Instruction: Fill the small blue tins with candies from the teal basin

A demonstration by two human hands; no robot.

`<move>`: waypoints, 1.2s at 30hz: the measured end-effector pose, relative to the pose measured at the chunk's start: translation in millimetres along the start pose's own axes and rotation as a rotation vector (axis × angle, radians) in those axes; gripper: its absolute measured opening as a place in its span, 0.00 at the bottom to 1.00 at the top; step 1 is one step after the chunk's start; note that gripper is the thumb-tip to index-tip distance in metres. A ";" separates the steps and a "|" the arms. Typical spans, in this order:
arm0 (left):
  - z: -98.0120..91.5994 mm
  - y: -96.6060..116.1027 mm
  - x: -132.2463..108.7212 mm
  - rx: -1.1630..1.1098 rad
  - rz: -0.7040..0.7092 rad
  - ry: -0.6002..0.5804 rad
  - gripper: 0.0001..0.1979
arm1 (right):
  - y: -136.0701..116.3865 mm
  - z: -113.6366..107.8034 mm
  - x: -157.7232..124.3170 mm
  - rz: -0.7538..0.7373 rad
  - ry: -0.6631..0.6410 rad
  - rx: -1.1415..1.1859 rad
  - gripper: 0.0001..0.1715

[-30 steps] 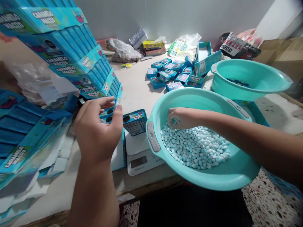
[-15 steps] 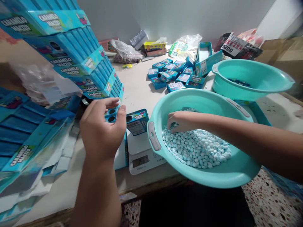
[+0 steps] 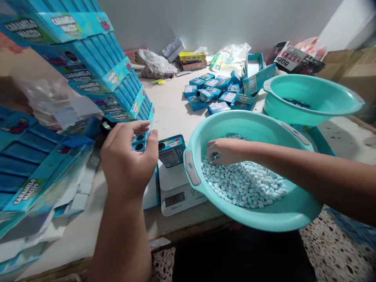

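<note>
My left hand [image 3: 127, 156] hovers over the left part of the table, palm up and empty, with its fingers loosely curled and the thumb apart. Just right of it, a blue candy box [image 3: 172, 150] with a round dark hole stands on a white kitchen scale [image 3: 176, 207]. More blue boxes with round holes show partly behind my fingers. My right hand [image 3: 225, 150] reaches into a turquoise basin [image 3: 282, 219], its curled fingers closed around a few candies. Pale blue and white candies [image 3: 249, 184] heap below it; its fingertips are partly hidden.
Stacked blue display cartons [image 3: 88, 66] rise at the left, beside another filled carton [image 3: 32, 156]. Loose blue candy boxes [image 3: 217, 94] lie in a pile behind the basin. A second turquoise basin [image 3: 311, 84] stands at the back right, near a cardboard box [image 3: 349, 70].
Both hands stay nearly in place. My right fingers have drawn in slightly among the candies; the view has shifted very little.
</note>
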State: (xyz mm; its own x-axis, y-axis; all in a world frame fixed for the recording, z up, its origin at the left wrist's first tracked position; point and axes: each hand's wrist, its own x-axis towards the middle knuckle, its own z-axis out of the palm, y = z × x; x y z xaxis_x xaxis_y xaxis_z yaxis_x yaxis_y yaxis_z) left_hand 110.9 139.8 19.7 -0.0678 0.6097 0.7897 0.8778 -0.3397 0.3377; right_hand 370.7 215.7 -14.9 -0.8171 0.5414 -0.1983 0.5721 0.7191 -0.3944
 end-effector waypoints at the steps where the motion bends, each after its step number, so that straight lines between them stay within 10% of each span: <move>1: -0.1 -0.1 -0.2 0.003 -0.005 -0.006 0.11 | 0.8 0.2 0.1 -0.004 0.003 0.002 0.04; 36: 0.0 -2.9 -0.7 0.020 0.021 0.008 0.08 | 2.4 -4.7 2.5 0.086 0.044 -0.013 0.06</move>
State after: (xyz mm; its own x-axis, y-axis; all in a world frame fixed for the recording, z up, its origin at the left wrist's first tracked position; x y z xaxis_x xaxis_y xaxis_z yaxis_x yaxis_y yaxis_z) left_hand 108.4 140.3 18.2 -0.0526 0.5970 0.8005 0.8882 -0.3384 0.3107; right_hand 370.4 220.8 -12.2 -0.7614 0.6195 -0.1910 0.6408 0.6746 -0.3664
